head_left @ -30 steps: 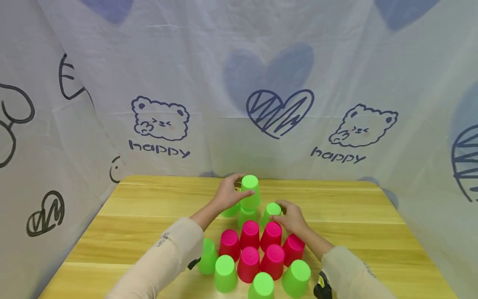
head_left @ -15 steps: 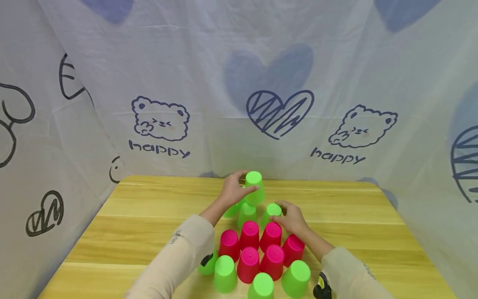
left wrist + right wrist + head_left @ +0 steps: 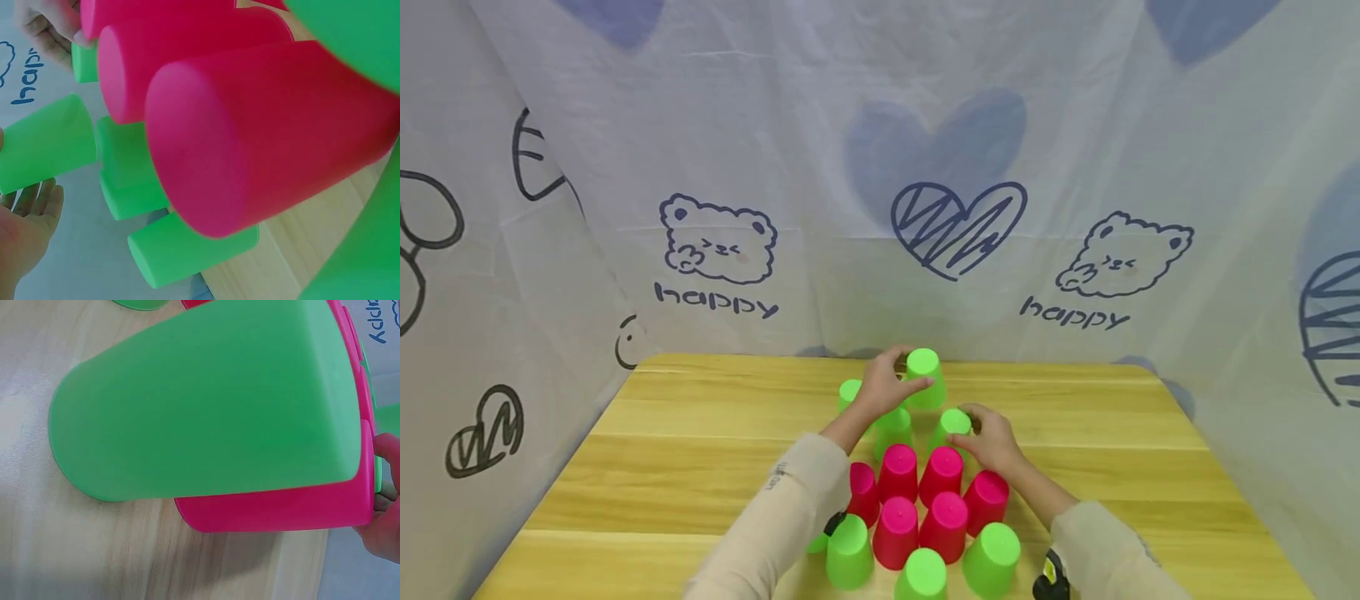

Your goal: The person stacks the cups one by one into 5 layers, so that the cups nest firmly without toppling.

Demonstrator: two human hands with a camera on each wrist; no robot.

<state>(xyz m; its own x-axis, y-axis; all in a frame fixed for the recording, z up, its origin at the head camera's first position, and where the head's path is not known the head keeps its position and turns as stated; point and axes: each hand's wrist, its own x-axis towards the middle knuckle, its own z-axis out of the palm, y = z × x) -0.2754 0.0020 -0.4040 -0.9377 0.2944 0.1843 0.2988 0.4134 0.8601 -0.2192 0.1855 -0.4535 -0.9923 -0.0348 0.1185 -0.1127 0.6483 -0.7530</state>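
Note:
In the head view, my left hand point(image 3: 886, 390) holds an upside-down green cup point(image 3: 927, 379) by its sides, thumb in front, fingers behind. This cup is raised over the back of the cup group, overlapping the gap between a middle green cup point(image 3: 892, 435) and a right one point(image 3: 952, 427). My right hand point(image 3: 995, 440) grips that right cup, thumb in front and a finger behind. Another green cup point(image 3: 850, 393) stands behind my left wrist. The left wrist view shows the held cup point(image 3: 50, 144) with fingers point(image 3: 47, 201) along its side.
Several upside-down red cups point(image 3: 897, 533) cluster in front of the hands. Closer still stand several green cups point(image 3: 992, 560), partly hidden by the left sleeve point(image 3: 790, 508). All are on a wooden table point(image 3: 700, 417), with a printed cloth point(image 3: 850, 275) hanging behind it.
My left hand has lifted the green cup off the middle green cup's top and carried it rightward, uncovering the green cup behind. My right hand keeps its grip in the same place.

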